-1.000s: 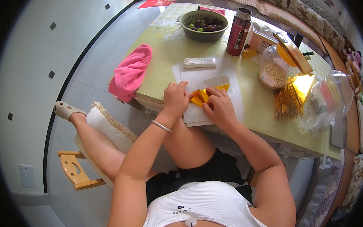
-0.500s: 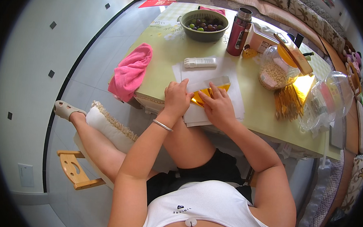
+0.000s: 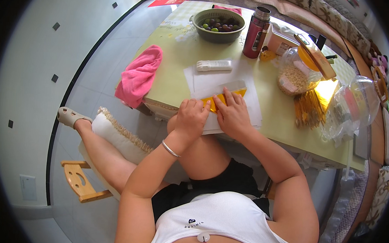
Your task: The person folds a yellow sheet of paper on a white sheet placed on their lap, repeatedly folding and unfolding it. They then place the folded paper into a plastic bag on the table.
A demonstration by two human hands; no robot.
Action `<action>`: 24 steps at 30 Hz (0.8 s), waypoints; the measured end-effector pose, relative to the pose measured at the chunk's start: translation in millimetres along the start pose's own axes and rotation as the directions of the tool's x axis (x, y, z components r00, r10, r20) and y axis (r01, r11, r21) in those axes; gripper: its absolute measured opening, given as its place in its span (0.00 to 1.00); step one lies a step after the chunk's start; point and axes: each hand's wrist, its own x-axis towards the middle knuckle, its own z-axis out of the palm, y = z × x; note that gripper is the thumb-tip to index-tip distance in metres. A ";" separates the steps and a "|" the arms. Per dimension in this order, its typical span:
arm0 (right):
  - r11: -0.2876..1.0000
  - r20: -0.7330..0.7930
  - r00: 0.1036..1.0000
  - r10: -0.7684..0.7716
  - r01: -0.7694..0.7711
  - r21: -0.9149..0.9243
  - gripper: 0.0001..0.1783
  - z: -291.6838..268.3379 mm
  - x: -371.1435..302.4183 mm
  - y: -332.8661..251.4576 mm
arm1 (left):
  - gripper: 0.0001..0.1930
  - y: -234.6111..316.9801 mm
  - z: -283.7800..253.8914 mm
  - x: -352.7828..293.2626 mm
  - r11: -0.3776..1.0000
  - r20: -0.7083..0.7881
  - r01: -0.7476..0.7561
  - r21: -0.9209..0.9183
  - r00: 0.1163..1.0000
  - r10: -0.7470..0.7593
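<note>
A strip of shiny gold foil paper [image 3: 212, 105] lies folded on white sheets of paper [image 3: 251, 78] at the table's near edge, with a pale greyish band along its far side. My left hand [image 3: 192, 115] is closed at the strip's left end, thumb on the foil and the other fingers curled beside it. Flat on the strip's middle and right part rests my right hand [image 3: 233, 111], fingers stretched and apart. A white tube [image 3: 214, 65] lies on the sheets beyond the foil.
A pink cloth [image 3: 139, 76] hangs over the left table corner. Farther back stand a basket of grapes [image 3: 199, 32] and a red thermos flask [image 3: 253, 39]. To the right are a clear jar [image 3: 292, 80], a stack of gold foil pieces [image 3: 308, 107] and a clear plastic bag [image 3: 351, 110].
My left hand has turned and slid slightly down along the foil's left end, its raised fingers now lower. My right hand stays on the foil with a small shift.
</note>
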 end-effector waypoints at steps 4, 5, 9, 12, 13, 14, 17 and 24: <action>1.000 -0.001 1.000 -0.010 0.010 -0.025 0.27 0.6 -0.3 0.7 | 0.16 0.0 -7.5 4.9 0.993 0.031 0.078 -0.087 0.997 -0.075; 1.000 0.005 1.000 -0.011 0.011 -0.018 0.27 0.0 0.1 1.3 | 0.16 0.3 -11.5 8.4 0.989 0.049 0.099 -0.106 0.994 -0.094; 1.000 0.014 1.000 -0.021 0.022 -0.009 0.27 -0.9 0.3 3.9 | 0.11 4.1 -0.7 19.9 0.934 0.001 0.251 -0.255 0.966 -0.260; 0.999 0.016 0.999 -0.042 0.042 -0.017 0.28 -0.9 0.6 4.8 | 0.08 5.5 9.5 24.8 0.921 0.051 0.336 -0.197 0.942 -0.333; 0.999 0.019 0.999 -0.050 0.050 -0.020 0.28 -1.9 0.9 5.3 | 0.08 6.4 12.9 26.8 0.924 0.039 0.336 -0.181 0.942 -0.334; 0.999 0.050 0.998 -0.034 0.032 0.032 0.29 -6.0 2.0 5.5 | 0.08 7.7 14.7 28.8 0.927 0.028 0.339 -0.163 0.940 -0.339; 0.976 0.164 0.984 0.066 -0.098 0.196 0.33 -27.1 11.7 9.2 | 0.12 6.9 21.6 37.6 0.924 -0.006 0.343 -0.169 0.937 -0.350; 0.998 0.141 0.989 0.054 -0.049 -0.041 0.42 -26.6 47.1 50.6 | 0.18 -3.8 35.5 51.2 0.908 0.004 0.387 -0.160 0.920 -0.391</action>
